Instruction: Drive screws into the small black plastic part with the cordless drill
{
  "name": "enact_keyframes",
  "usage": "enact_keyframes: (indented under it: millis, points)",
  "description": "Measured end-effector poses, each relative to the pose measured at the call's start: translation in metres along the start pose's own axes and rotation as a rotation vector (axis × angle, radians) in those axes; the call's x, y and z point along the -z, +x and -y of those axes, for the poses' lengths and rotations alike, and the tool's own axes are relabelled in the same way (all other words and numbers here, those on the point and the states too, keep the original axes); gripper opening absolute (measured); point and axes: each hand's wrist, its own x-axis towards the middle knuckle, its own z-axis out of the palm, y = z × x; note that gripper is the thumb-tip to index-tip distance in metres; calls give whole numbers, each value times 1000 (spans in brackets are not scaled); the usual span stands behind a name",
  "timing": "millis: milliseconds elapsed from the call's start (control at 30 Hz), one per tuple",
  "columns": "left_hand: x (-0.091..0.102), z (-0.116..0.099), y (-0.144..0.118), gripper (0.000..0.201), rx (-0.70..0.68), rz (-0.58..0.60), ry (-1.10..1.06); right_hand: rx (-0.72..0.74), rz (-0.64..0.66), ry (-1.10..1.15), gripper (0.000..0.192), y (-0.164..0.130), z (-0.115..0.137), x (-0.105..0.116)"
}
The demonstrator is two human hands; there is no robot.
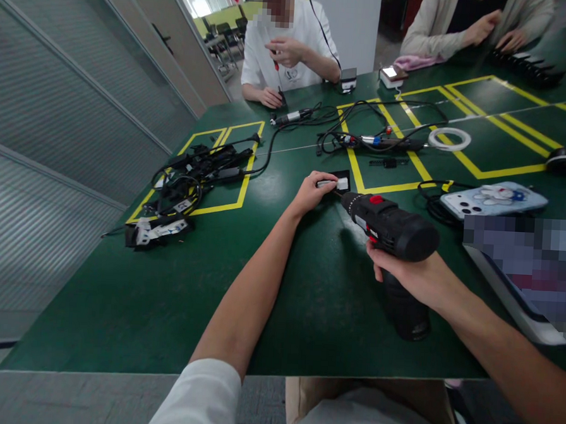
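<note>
Pin the small black part (338, 182) w/ your left hand (309, 193), fingers pressing it down; right hand (415, 277), wrapped round the cordless screwdriver (390, 229), keeps bit square.

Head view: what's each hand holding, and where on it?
Right hand grips the black cordless drill by its handle. Left hand pins a small black-and-white part to the table at its left end.

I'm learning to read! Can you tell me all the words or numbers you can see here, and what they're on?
No words or numbers can be read.
Drill in the right hand: red marks, no readable print.
Small black part under the left hand: white label, too small.
Tags in the cable pile: too blurred.
Phone case: a cartoon picture only.
</note>
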Motion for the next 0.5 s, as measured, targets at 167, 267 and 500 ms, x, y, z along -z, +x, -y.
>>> enact_keyframes:
  millis: [167, 267, 500]
  points:
    - [2, -2, 0, 22, -7, 16, -1, 19, 8, 22, 7, 1, -3, 0]
    - [2, -4, 0, 22, -11, 12, 4, 22, 5, 27, 10, 1, -4, 0]
    - [1, -3, -1, 22, -9, 5, -2, 15, 1, 30, 11, 0, -1, 0]
